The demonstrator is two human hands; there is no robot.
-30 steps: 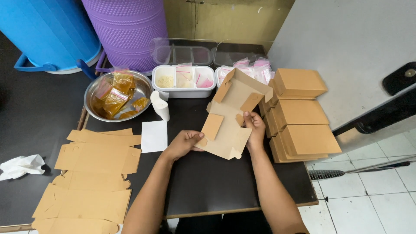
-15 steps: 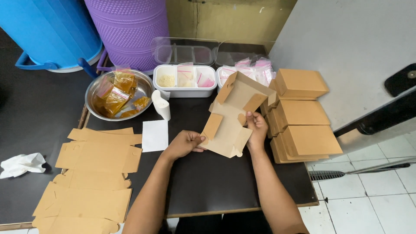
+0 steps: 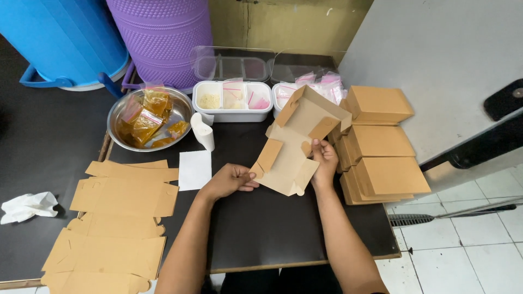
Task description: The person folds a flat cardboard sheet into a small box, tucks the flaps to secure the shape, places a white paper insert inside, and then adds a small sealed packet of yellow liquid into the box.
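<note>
So the half-folded kraft cardboard box (image 3: 297,144) sits mid-table on the black tabletop (image 3: 261,228), one end already standing up as walls, the near end a flat panel with loose flaps. Looks like the folding step: the side walls and tabs aren't tucked yet, so I'd say the next move needs the near flaps creased up along the scored lines without crushing the thin board.

The left hand (image 3: 229,181) lies mostly flat, fingers loosely curled, fingertips pinning the box's lower left flap to the table. The right hand (image 3: 322,163) is closed around the right edge, thumb inside against a small tab.

Just to the right, a stack of finished brown boxes (image 3: 381,144), matte, crisp-edged, piled in tiers. To the left, a fanned pile of flat die-cut blanks (image 3: 117,218) and a white paper square (image 3: 194,170). Further back, a white divided tray (image 3: 234,102) with small zip bags, a shiny steel bowl (image 3: 117,111) of amber-filled packets, a rolled white paper (image 3: 202,132), and ribbed purple (image 3: 163,38) and blue (image 3: 65,38) tubs.
</note>
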